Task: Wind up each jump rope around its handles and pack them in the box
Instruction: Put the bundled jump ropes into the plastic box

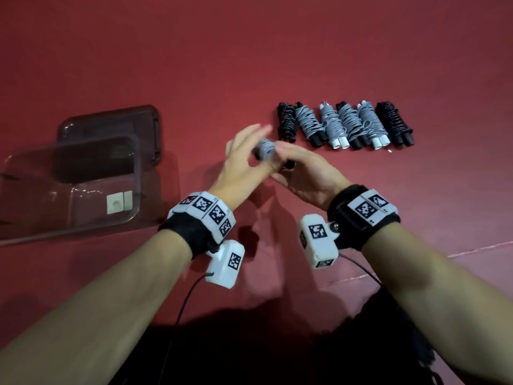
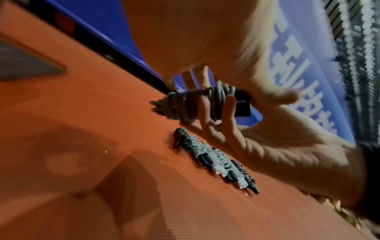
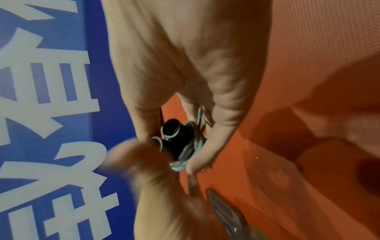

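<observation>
Above the red mat (image 1: 249,56), in my head view, I see the right hand (image 1: 305,176) gripping a grey jump rope bundle (image 1: 265,148), fingers curled round its near end. The bundle's long axis runs from the right hand up and left toward the left hand (image 1: 241,162), whose fingers are spread and blurred beside the far end. Six wound jump ropes (image 1: 345,125) lie side by side in a row to the right, handles pointing toward me, leaning slightly left at their far ends. A clear plastic box (image 1: 69,190) sits at the left, its dark lid (image 1: 111,129) just behind it.

In the left wrist view, the bundle (image 2: 197,104) lies nearly level, its coiled end pointing left, and black handle ends (image 2: 242,104) sit on the right against the right hand (image 2: 267,146), whose fingers (image 2: 228,113) wrap it. The left hand (image 2: 185,40) is a blur overhead. The row (image 2: 216,159) rests on the mat below, and a blue banner (image 2: 304,65) with white characters stands behind.

In the right wrist view, I look down the bundle's axis: a black handle end (image 3: 172,129) points at the camera, grey cord (image 3: 191,146) around it, pinched by the right hand (image 3: 185,65). The left hand (image 3: 144,162) is blurred; I cannot tell its grip here.
</observation>
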